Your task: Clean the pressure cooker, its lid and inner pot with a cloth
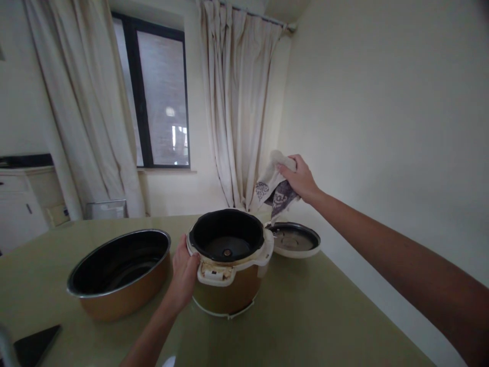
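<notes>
Pale curtains (244,92) hang beside a window (164,97) beyond the green tabletop (305,316), where a round cooker (229,285) stands between a wide pot (118,300) and a lid (294,239). Your left hand (184,270) has its grip closed on the cooker's edge; your right hand (303,181) clutches a patterned cloth (272,178) above the lid. Uneven pressure from the left could tilt or slide the cooker; the cloth's dangling corner could snag the lid. Dark print crosses the cloth, its folds leaving no word or brand legible.
</notes>
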Demonstrator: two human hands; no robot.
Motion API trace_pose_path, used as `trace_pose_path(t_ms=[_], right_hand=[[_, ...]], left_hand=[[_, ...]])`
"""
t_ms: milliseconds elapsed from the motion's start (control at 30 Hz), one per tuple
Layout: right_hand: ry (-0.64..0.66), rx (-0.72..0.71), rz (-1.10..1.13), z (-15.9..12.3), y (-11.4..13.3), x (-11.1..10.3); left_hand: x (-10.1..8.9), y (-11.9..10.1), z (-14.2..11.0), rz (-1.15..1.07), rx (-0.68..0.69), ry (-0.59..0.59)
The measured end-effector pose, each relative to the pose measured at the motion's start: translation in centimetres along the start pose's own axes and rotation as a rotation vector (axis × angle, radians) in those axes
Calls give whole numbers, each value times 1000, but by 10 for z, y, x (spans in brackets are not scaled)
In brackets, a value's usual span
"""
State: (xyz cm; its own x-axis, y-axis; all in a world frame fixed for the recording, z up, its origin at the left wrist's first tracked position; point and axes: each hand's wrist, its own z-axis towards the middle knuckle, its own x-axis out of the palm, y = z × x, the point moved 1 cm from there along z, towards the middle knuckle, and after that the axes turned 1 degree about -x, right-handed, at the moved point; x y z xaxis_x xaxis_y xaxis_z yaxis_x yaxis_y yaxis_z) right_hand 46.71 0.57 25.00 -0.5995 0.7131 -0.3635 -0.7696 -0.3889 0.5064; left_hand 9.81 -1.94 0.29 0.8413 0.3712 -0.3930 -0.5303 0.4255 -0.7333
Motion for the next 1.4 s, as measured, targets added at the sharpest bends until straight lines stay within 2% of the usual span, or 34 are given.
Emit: trace_pose_path(t_ms=[67,100,167,233,267,300,367,400,500,633,800,900,1033,1100,1233,1400], right_hand=[[21,13,80,-14,-3,9],[95,29,93,-26,-5,17],[372,25,54,-54,-8,37],[660,-57,-59,-83,-7,55],[743,-103,-124,-93,-6,61],[773,-134,-186,-101,-4,64],[733,-97,-296,-107,0,62],[715,-37,-342,-108,1,57],[696,99,-414,-111,0,35],[654,15,-333,-138,4,6],[660,-99,-138,-173,38,-6],[730,-162,-143,-173,52,-7],[801,-184,-480,-161,40,-11],[817,-193,-585,-157,33,-11],[850,-239,-507,-163,45,-13],[877,-183,-244,-170,70,-19]], left_hand=[[-5,-12,3,28,-25,-58],[-8,-20,4,36,-3,-89],[-15,-40,8,32,107,-112],[-21,-60,12,25,218,-18],[-24,-68,13,33,261,66],[-25,-75,14,53,294,159],[-28,-85,14,116,329,310],[-28,-87,13,145,332,344],[-28,-90,11,172,309,330],[-23,-86,8,138,289,299],[-21,-84,7,114,306,275],[-23,-86,9,121,304,281],[-23,-95,9,183,274,344],[-20,-100,8,238,273,329],[-14,-104,7,299,291,271],[-15,-105,6,291,297,302]])
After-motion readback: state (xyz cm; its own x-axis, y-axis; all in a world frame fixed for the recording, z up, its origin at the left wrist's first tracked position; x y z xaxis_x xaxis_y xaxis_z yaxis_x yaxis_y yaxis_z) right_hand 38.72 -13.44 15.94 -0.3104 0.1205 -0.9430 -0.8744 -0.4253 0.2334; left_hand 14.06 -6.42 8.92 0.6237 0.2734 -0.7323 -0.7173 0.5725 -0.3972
